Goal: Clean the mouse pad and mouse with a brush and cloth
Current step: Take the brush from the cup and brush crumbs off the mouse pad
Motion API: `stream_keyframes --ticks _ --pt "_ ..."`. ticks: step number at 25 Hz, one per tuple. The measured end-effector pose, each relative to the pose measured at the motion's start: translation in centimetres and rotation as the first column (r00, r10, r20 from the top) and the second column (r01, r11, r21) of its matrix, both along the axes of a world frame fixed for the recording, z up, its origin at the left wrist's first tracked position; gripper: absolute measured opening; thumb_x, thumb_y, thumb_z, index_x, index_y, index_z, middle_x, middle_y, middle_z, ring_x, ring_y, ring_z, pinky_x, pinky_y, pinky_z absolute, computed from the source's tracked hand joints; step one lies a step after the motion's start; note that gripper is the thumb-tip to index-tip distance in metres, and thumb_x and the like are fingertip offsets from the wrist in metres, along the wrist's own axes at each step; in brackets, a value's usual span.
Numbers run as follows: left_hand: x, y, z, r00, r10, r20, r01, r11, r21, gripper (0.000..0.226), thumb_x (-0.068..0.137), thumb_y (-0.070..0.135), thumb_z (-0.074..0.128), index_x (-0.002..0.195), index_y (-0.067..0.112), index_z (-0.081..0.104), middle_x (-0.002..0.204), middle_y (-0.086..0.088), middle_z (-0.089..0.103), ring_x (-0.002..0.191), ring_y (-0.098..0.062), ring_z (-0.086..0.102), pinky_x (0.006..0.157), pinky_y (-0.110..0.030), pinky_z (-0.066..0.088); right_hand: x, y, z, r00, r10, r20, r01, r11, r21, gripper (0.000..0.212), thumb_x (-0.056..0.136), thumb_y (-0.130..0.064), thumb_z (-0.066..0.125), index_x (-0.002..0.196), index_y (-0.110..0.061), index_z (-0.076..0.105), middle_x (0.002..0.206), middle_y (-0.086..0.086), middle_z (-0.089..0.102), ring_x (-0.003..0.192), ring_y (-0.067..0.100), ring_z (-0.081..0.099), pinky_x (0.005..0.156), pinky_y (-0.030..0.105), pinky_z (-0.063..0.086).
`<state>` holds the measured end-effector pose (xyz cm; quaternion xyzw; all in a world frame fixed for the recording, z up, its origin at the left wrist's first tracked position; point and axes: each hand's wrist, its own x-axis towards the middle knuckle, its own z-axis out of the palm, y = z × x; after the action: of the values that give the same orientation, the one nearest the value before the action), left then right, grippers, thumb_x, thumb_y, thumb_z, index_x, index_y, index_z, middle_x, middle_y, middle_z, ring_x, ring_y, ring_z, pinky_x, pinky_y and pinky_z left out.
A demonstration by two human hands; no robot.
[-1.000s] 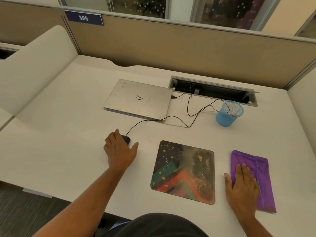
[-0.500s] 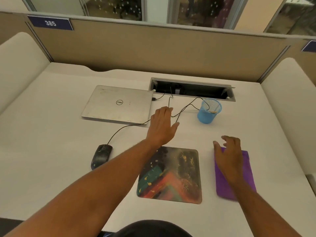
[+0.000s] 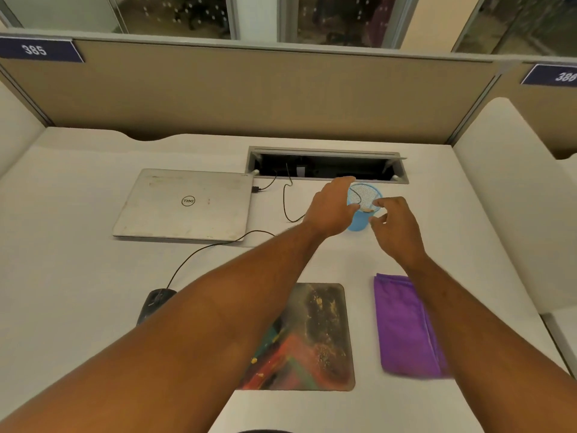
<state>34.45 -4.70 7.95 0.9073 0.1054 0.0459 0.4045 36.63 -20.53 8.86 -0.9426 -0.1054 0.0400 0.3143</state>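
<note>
White desk (image 3: 78, 276) (beige partition (image 3: 249, 89) behind).

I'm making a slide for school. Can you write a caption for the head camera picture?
Both hands, left hand and right hand, reach the blue mesh cup beyond the dirty mouse pad.

an open-plan office, at a numbered cubicle desk.
tan fabric partitions (image 3: 249, 89) wall in a white desk (image 3: 78, 276), with blue tags reading 385 (image 3: 37, 50) and 386 (image 3: 552, 75) on them. a closed dell laptop (image 3: 187, 204), a cable hatch (image 3: 324, 165) cut into the desktop, and a blue mesh pen cup (image 3: 362, 207) sit there; glass panels (image 3: 327, 17) run behind.
</note>
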Motion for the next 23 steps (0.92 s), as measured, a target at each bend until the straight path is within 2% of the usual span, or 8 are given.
stream_keyframes --ticks 4,9,12,18,23 --pt "1.9 -0.2 -0.3 0.991 -0.095 -0.098 0.096 0.995 0.005 0.076 0.093 0.026 0.07 0.155 0.019 0.027 0.158 -0.006 0.037 0.141 -0.025 0.039 0.114 -0.041 0.033 1.2 0.3 -0.6 0.996 0.08 -0.041 -0.082 0.995 -0.063 0.043 0.098 -0.013 0.066 0.14 -0.01 0.056 0.144 0.011 0.055 0.118 0.03 0.062 0.094 0.032 0.052" --pt "3.2 0.2 -0.7 0.968 -0.17 -0.182 0.182 0.982 0.052 0.08 0.092 0.026 0.072 0.156 0.018 0.026 0.16 -0.006 0.034 0.143 -0.026 0.034 0.116 -0.042 0.029 2.3 0.5 -1.3 0.987 0.158 -0.038 -0.162 0.976 -0.147 0.043 0.101 -0.012 0.06 0.144 -0.01 0.056 0.144 0.014 0.059 0.123 0.032 0.06 0.104 0.034 0.049" --pt "3.6 0.4 -1.0 0.968 -0.169 -0.188 0.187 0.979 0.083 0.076 0.092 0.028 0.071 0.155 0.018 0.03 0.158 -0.006 0.037 0.143 -0.026 0.035 0.116 -0.042 0.028 2.8 0.6 -1.6 0.982 0.185 -0.034 -0.188 0.969 -0.163 0.041 0.101 -0.014 0.06 0.143 -0.011 0.058 0.142 0.014 0.06 0.123 0.032 0.061 0.105 0.034 0.048" --pt "3.7 0.5 -1.5 0.983 -0.151 -0.107 0.163 0.98 0.115 0.071 0.09 0.031 0.074 0.15 0.018 0.039 0.152 -0.006 0.045 0.136 -0.026 0.042 0.112 -0.041 0.034 3.0 0.6 -1.4 0.97 0.244 -0.017 -0.243 0.953 -0.183 0.04 0.103 -0.022 0.056 0.142 -0.013 0.06 0.142 0.014 0.061 0.123 0.03 0.061 0.104 0.034 0.048" --pt "3.7 0.6 -1.4 0.983 -0.146 -0.11 0.158 0.982 0.1 0.072 0.09 0.027 0.074 0.151 0.019 0.037 0.154 -0.006 0.043 0.137 -0.026 0.041 0.113 -0.041 0.031 2.7 0.5 -0.8 0.987 0.162 0.014 -0.159 0.981 -0.107 0.04 0.104 -0.023 0.055 0.141 -0.008 0.059 0.137 0.017 0.063 0.119 0.03 0.062 0.101 0.03 0.048"
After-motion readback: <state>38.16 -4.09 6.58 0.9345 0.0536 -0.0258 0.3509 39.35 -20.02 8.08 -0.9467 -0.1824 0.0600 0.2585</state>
